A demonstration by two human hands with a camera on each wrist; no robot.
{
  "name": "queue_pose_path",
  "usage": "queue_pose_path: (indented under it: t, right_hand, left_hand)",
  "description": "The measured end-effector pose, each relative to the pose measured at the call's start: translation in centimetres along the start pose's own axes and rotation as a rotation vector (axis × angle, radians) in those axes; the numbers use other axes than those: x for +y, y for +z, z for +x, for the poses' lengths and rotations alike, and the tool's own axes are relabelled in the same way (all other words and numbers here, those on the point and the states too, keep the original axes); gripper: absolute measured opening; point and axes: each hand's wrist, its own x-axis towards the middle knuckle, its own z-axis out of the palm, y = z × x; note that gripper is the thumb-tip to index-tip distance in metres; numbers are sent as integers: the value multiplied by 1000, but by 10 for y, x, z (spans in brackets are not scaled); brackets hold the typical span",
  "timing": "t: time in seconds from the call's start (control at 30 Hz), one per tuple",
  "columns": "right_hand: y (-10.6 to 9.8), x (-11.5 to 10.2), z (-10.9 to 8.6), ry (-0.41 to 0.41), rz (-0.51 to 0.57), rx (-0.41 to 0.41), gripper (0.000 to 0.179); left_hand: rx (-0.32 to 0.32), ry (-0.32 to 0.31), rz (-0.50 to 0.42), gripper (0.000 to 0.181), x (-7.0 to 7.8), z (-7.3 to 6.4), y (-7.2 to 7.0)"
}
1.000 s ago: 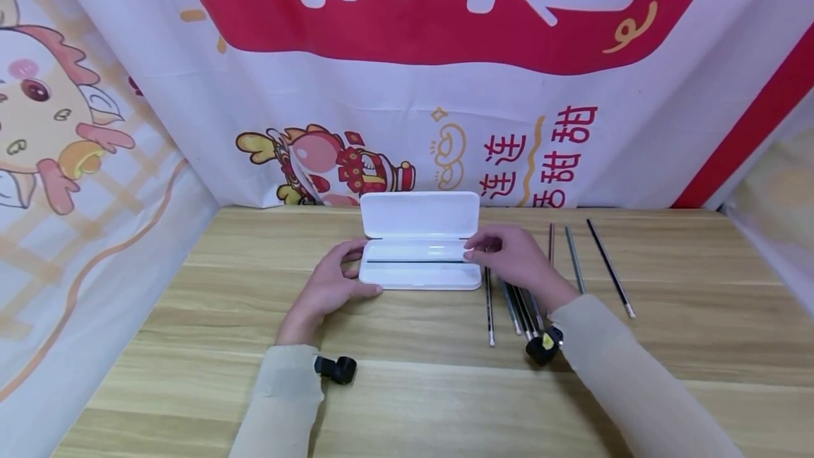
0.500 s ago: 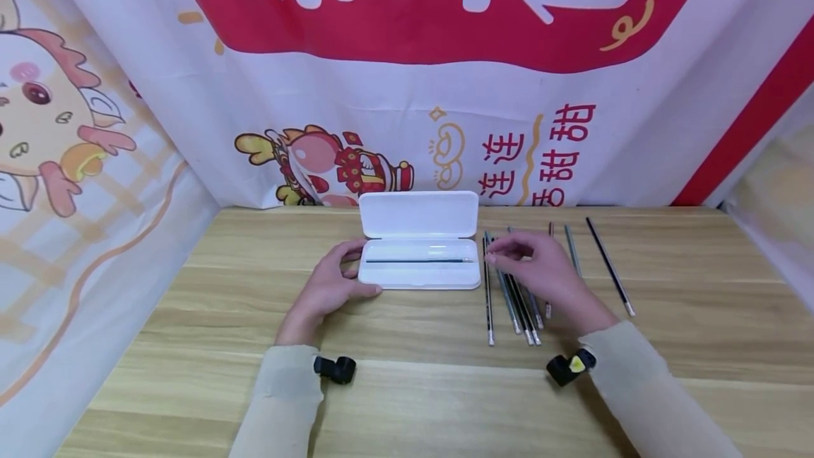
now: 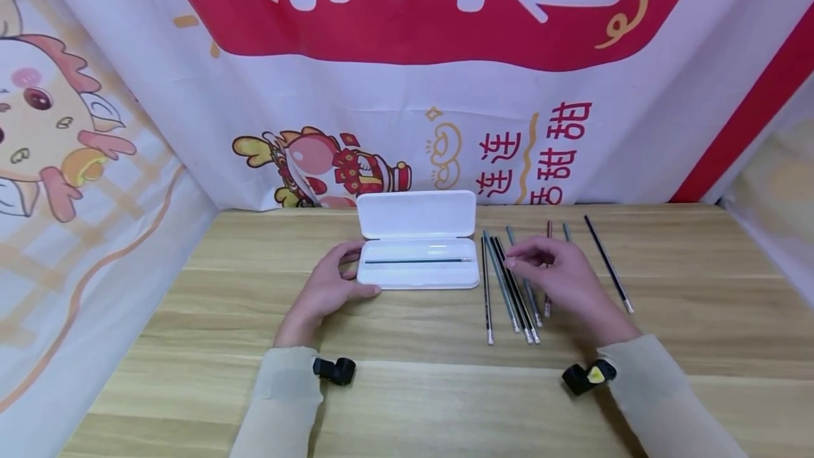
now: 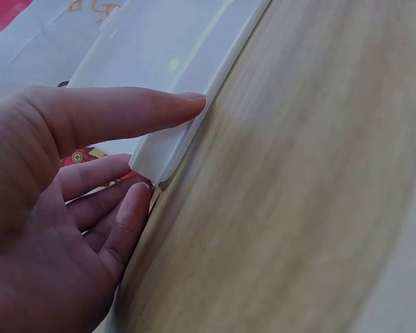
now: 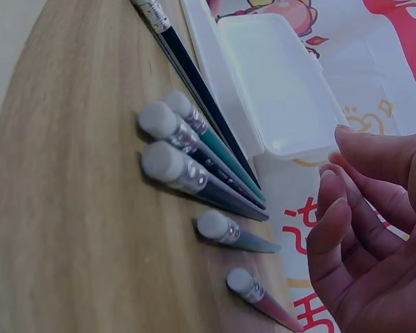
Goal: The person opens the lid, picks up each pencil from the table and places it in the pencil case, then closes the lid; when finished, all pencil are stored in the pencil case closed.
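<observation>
Pale wood makes up the table (image 3: 445, 408), and on it a white case (image 3: 413, 277) lies open, its long axis running left to right and its raised lid (image 3: 416, 214) at the back. The left hand (image 3: 327, 288) holds the left end of the case, thumb on the front rim and fingers behind. The right hand (image 3: 559, 276), fingers loosely bent around nothing that shows, hovers to the right of the case, thumb and forefinger tips slightly parted.

The loose pencils (image 3: 487, 295) lie right of the case, most under or just left of that hand, which is much the nearer. They run front to back, slightly slanted, so they lie crosswise to the case and to the single blue-green pencil (image 3: 416, 260) inside it. Their white erasers (image 5: 163, 161) point toward the person.
</observation>
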Motion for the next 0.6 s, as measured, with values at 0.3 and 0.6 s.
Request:
queue_pose_path:
  t: [0.3,0.6]
  right_hand:
    - [-17,20,-21,80,-13,33,36]
    - [-36,38,-42,131,-45,65,40]
  left_hand:
    - [-1,-5,10,90,1,2,2]
    - [1,-16,17,91,-2,1,1]
